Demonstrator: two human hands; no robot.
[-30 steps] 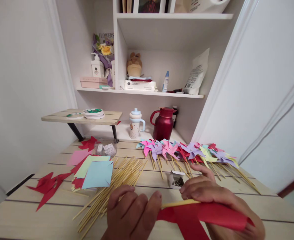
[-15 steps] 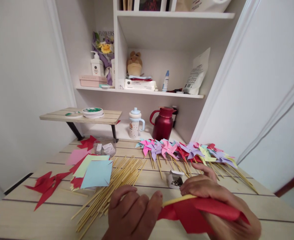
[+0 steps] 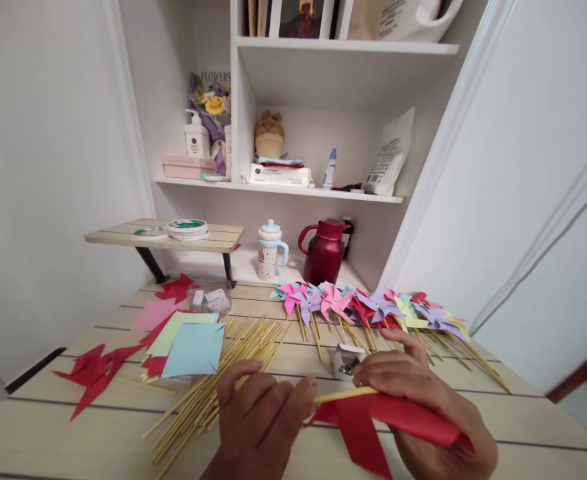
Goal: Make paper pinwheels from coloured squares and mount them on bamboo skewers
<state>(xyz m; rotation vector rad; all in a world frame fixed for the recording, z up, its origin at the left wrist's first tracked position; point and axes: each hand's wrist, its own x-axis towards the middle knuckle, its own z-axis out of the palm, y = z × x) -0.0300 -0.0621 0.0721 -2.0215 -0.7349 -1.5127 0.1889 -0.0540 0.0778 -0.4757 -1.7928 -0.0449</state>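
My left hand [image 3: 266,413] is closed around one end of a thin wooden stick [image 3: 340,395]. At the stick's other end, my right hand [image 3: 428,400] grips a red paper pinwheel [image 3: 363,433], its blades curled and hanging below the fingers. Where the pinwheel meets the stick is hidden by my fingers. Just beyond my right hand stands a small open white box [image 3: 347,361] with metal pins in it. A spread pile of wooden sticks [image 3: 238,360] lies behind and left of my left hand.
Finished pinwheels [image 3: 336,301] on sticks lie in a row at the back right. Square paper sheets [image 3: 193,348] and red cut paper [image 3: 96,373] are on the left. A red thermos [image 3: 324,252] and a baby bottle [image 3: 269,250] stand behind, under shelves.
Both hands stay closed on the stick and pinwheel. My right hand has shifted slightly left, and the red paper has swung lower. The view has tilted up a little.
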